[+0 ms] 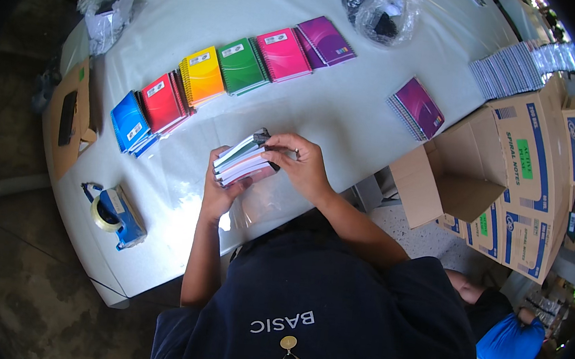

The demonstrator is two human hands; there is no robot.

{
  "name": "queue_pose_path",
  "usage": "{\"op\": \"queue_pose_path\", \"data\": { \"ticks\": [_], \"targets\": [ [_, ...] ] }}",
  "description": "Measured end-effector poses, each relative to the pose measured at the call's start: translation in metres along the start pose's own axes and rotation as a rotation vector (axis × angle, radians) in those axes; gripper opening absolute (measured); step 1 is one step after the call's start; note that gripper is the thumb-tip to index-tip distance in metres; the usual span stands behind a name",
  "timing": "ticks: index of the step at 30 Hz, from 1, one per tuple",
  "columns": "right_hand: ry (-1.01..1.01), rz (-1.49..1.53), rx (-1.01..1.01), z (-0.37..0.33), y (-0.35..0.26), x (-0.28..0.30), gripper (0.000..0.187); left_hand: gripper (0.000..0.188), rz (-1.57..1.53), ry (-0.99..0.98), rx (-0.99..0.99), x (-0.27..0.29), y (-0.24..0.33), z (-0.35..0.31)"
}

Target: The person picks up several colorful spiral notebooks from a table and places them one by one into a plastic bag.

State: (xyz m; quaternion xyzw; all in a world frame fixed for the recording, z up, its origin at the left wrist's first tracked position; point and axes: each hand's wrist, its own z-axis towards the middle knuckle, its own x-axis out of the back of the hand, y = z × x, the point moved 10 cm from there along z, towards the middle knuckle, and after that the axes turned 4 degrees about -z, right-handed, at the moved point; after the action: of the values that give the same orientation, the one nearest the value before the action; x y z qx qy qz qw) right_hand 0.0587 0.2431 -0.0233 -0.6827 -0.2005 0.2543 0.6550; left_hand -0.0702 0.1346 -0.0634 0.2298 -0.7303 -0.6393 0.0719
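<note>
A small stack of spiral notebooks (242, 158) is held edge-up above a clear plastic bag (264, 201) near the table's front edge. My left hand (220, 190) grips the stack from below and behind. My right hand (301, 165) holds its right end with fingers curled over the top. Farther back on the white table (349, 109) lies a row of notebook stacks: blue (129, 121), red (163, 102), yellow (203, 75), green (242, 66), pink (283, 54) and purple (326, 40).
A separate purple notebook stack (416, 107) lies at the right. A blue tape dispenser (115, 214) sits front left. An open cardboard box (509, 180) stands to the right with more boxes behind. Plastic bags (385, 12) lie at the far edge. A person in blue (504, 342) crouches lower right.
</note>
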Motion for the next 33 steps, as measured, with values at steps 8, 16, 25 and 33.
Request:
{"op": "queue_pose_path", "data": {
  "ticks": [8,16,25,33],
  "targets": [
    [0.130,-0.087,0.124,-0.007,-0.010,0.002,0.017,0.060,0.003,0.005,-0.012,-0.001,0.001,0.000],
    [0.232,-0.176,0.159,-0.013,-0.014,0.004,0.019,0.061,-0.069,-0.011,-0.003,-0.002,-0.002,0.000],
    [0.062,-0.513,0.374,-0.011,-0.046,-0.007,0.020,0.060,-0.049,-0.030,-0.019,-0.003,0.000,0.000],
    [-0.174,-0.534,0.320,-0.010,-0.040,-0.017,0.021,0.059,-0.025,-0.036,-0.029,-0.005,0.005,0.001]
  ]
}}
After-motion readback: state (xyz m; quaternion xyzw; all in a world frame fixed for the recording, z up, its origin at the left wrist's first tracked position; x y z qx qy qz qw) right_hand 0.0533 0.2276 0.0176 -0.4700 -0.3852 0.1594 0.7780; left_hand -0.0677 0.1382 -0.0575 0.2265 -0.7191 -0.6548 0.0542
